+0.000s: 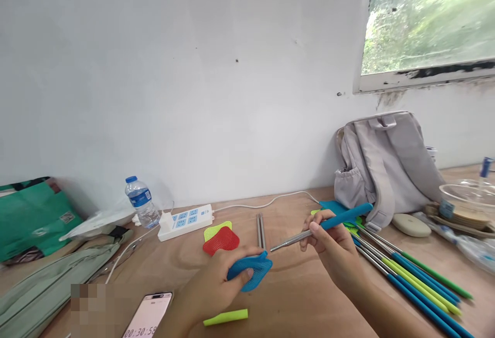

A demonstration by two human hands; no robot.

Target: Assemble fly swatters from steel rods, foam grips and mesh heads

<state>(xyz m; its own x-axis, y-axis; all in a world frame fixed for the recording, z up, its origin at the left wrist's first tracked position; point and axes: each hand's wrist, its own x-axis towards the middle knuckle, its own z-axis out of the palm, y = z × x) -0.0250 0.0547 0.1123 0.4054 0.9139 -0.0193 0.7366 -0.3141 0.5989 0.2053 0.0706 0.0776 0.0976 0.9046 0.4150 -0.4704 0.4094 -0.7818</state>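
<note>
Between the thumb and fingers of my left hand (216, 279) is a blue mesh fly swatter head (257, 275), its small socket turned up to the right. My right hand (328, 248) grips a telescopic metal rod with a blue handle (348, 216). The rod's bare tip points left, close to the socket but apart from it. Beyond my left hand lie a red swatter head (221, 241) and a yellow-green one (217, 230), partly overlapped. Two or so metal rods (261, 231) lie behind the blue head. A yellow-green handle sleeve (226, 317) rests in front.
At right lie several swatters with coloured handles (421, 284), a grey backpack (386, 168), a beige oval object (411, 224) and a plastic cup (464, 204). To the left are a power strip (186, 223), a water bottle (141, 201), a phone (149, 315) and a green bag (38, 219).
</note>
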